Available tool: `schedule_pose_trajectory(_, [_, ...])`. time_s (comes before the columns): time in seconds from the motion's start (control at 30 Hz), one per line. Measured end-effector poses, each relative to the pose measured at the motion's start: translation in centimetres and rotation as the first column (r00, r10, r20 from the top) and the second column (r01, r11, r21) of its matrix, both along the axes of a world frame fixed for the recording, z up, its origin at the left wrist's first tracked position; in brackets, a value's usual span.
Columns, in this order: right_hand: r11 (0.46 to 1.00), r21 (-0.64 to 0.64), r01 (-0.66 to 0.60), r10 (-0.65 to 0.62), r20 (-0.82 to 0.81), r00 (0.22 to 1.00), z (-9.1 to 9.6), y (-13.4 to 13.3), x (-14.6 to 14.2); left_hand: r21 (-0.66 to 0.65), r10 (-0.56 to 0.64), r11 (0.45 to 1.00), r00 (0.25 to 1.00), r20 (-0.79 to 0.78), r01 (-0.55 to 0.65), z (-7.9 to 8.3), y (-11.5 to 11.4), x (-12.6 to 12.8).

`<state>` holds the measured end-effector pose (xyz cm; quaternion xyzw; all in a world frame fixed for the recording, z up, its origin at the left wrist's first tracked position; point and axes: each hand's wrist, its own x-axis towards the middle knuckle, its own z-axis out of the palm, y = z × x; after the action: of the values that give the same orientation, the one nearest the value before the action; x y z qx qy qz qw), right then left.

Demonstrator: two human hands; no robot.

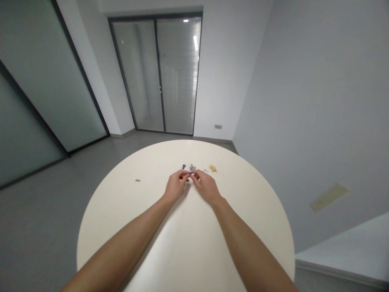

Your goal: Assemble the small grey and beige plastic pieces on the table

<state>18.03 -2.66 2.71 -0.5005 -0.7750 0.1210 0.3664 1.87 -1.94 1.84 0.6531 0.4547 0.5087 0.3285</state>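
Note:
Both hands meet over the far middle of a round white table (194,251). Fingertips of my left hand (176,183) and my right hand (206,185) pinch together around a tiny dark piece (190,174), too small to name and partly hidden by the fingers. Just beyond them lie small piles of pieces: dark ones (183,166), blue-grey ones (192,166), white ones (206,169) and yellow ones (213,168). Some of these are partly covered by my hands.
A small flat grey piece (137,180) lies alone on the table's left side. Beyond the table's far edge stands a glass door (178,77) with blinds, and a grey-white wall (319,101) rises on the right.

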Motion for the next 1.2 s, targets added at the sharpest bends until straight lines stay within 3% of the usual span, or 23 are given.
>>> schedule_pose_trajectory(1.2, [1.000,-0.010,0.018,-0.017,0.052,0.999,-0.07,0.13,0.01,-0.005,-0.007,1.000,1.000,-0.004,0.007,-0.82,0.62,-0.12])
